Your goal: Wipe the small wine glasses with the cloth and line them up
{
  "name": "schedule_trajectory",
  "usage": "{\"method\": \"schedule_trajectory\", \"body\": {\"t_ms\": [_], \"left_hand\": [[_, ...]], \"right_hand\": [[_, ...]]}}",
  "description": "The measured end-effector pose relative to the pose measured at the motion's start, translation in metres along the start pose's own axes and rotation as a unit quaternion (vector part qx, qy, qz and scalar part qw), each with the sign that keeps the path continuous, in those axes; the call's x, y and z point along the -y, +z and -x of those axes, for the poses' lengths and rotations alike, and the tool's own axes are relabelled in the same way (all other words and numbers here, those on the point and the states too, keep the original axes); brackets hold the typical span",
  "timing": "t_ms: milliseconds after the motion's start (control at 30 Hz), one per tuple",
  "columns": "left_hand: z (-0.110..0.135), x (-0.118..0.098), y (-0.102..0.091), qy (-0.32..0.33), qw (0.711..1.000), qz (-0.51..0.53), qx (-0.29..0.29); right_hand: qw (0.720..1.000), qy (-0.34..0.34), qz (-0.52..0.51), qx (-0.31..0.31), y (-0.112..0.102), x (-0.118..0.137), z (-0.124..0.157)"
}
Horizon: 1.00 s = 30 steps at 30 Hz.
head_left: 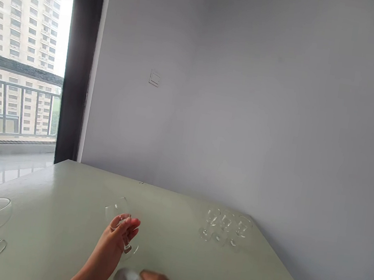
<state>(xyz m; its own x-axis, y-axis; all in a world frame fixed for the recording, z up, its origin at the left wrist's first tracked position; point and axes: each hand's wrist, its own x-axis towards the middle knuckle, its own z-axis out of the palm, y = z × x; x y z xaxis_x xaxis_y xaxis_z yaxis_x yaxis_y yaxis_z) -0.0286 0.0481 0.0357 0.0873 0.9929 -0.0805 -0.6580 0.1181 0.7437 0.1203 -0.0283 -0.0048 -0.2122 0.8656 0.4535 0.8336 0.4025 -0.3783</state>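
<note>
Fingers (129,227) around smooth stemmed glass (119,216)

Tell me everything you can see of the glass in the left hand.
The small glass is clear, stemmed and looks empty, with a rounded bowl and a round foot. It is tilted, bowl up and to the left, foot down toward the camera. The left hand holds it by the stem above the table.
</note>
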Motion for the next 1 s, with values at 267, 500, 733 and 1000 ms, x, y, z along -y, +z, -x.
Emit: {"method": "schedule_trajectory", "body": {"t_ms": [267, 500, 733, 1000], "left_hand": [[0.02, -0.001, 0.009, -0.077, 0.996, 0.038, 0.004], [0.037, -0.007, 0.021, -0.13, 0.981, 0.135, 0.052], [0.032, -0.011, 0.025, -0.126, 0.951, 0.28, 0.02], [0.028, 0.003, 0.022, -0.098, 0.97, 0.221, -0.023]], "right_hand": [[0.974, -0.087, 0.049, -0.203, 0.012, 0.013, -0.021], [0.905, 0.093, -0.404, -0.098, -0.001, 0.03, -0.026], [0.602, 0.259, -0.749, -0.096, -0.005, 0.047, -0.037], [0.504, 0.333, -0.786, -0.131, 0.0, 0.061, -0.035]]}}
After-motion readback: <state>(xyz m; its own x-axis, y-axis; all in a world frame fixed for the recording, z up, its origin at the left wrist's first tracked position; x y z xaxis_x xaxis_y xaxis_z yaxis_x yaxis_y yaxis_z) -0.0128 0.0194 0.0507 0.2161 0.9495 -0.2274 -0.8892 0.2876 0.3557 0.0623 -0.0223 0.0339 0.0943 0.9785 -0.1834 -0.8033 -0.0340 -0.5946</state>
